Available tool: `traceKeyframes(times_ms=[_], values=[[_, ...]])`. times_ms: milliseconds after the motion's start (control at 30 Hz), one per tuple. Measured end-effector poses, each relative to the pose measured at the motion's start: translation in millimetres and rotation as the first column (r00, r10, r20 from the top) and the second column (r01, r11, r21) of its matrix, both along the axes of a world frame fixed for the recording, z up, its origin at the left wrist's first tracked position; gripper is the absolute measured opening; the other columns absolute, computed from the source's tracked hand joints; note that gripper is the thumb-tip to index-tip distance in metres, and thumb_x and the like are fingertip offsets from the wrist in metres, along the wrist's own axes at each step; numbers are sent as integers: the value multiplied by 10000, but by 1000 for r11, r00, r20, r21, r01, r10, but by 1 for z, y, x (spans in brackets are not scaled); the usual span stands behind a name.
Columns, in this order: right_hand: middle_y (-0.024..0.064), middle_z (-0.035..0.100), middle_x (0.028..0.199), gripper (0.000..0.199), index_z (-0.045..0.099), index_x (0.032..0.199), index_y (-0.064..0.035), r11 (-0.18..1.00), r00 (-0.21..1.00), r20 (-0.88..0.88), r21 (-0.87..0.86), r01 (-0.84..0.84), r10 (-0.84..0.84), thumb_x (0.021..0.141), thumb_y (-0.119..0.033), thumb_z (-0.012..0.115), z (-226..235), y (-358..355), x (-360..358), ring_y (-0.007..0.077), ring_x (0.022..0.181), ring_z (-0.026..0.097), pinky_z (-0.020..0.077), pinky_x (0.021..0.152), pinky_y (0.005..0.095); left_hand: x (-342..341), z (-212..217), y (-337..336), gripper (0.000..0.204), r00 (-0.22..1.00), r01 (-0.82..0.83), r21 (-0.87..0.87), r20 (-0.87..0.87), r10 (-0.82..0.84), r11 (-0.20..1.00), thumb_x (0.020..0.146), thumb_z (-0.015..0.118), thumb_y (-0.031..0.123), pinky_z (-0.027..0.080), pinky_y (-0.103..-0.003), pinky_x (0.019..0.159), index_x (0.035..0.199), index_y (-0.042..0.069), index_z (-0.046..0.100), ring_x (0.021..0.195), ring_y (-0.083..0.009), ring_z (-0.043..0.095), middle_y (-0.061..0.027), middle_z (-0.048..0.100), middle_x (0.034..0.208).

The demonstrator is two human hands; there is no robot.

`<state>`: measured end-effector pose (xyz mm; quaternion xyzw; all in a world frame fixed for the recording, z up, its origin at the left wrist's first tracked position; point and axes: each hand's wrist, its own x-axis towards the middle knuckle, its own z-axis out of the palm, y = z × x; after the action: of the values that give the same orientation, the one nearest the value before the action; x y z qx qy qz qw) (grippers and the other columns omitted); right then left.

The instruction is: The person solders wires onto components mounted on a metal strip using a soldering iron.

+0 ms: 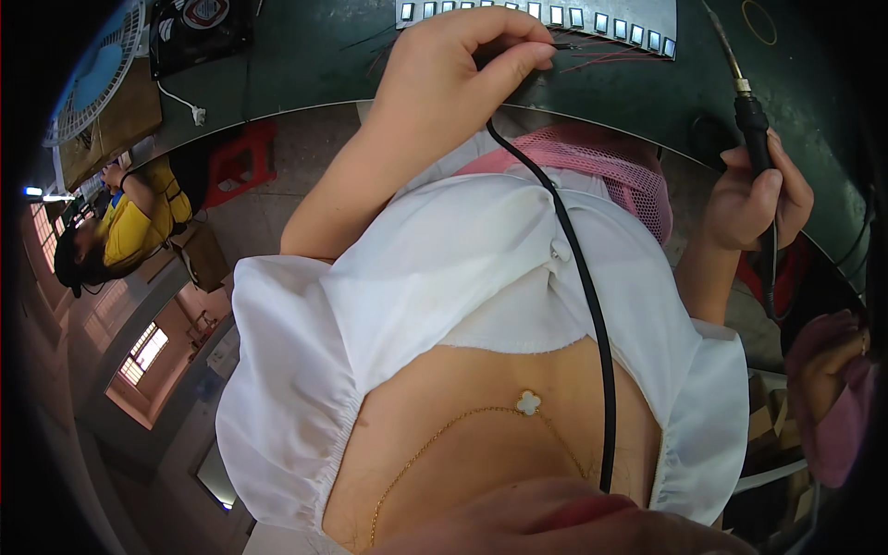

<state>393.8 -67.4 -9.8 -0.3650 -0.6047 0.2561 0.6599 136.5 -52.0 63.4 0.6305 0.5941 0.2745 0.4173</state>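
My right hand is wrapped round the dark handle of a soldering iron, held upright at the right with its metal tip pointing to the far side. At the far middle of the green table, my left hand pinches a thin dark wire between thumb and forefinger. Several thin red wires lie just right of those fingertips. Behind them is a pale strip carrying a row of small, shiny rectangular pieces; my left hand covers part of its near edge. The iron's tip is apart from the wires.
The dark green tabletop spans the far side. A fan, a black device and a white plug are at left. A black cable hangs before me. A person in yellow sits left; a pink sleeve shows right.
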Motion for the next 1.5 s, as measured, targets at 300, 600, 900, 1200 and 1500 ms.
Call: traceKeyframes(times_ms=[300, 600, 900, 1200, 1500], values=[[256, 555, 946, 215, 502, 989, 62, 999, 1000, -18, -41, 4, -5, 838, -86, 466, -4, -3, -2, 169, 576, 535, 471, 519, 246, -33, -15, 38, 138, 983, -178, 224, 76, 165, 958, 800, 623, 23, 477, -226, 712, 926, -35, 633, 775, -121, 619, -78, 650, 814], [113, 510, 615, 204, 490, 983, 47, 999, 999, 39, 2, 38, -38, 826, -70, 430, 4, -9, -3, 206, 640, 503, 443, 741, 373, -100, -25, 197, 142, 877, -33, 651, -344, 334, 758, 791, 569, 123, 469, -351, 716, 848, 21, 652, 793, -296, 616, -161, 637, 806], [109, 497, 604, 197, 498, 967, 47, 998, 998, 23, -19, 52, -51, 816, -57, 428, 3, -3, -6, 199, 611, 487, 444, 712, 368, -119, -43, 261, 101, 835, 200, 769, -457, 305, 607, 715, 621, 119, 452, -381, 736, 721, 31, 671, 789, -300, 589, -127, 636, 783], [231, 551, 858, 211, 487, 997, 67, 997, 995, 95, 75, 10, -17, 838, -50, 412, -1, -5, 2, 171, 628, 521, 465, 641, 273, -118, -47, 260, 95, 845, 154, 799, -411, 342, 581, 709, 627, 119, 435, -383, 759, 729, 43, 681, 824, -293, 570, -107, 633, 794], [224, 570, 857, 215, 488, 993, 68, 992, 993, -36, -64, 105, -108, 829, -57, 427, 4, -8, -4, 163, 564, 516, 454, 568, 260, -94, -16, 240, 137, 918, -218, 627, -128, 374, 748, 763, 612, 127, 477, -328, 639, 817, 11, 662, 676, -243, 616, -138, 640, 747]])
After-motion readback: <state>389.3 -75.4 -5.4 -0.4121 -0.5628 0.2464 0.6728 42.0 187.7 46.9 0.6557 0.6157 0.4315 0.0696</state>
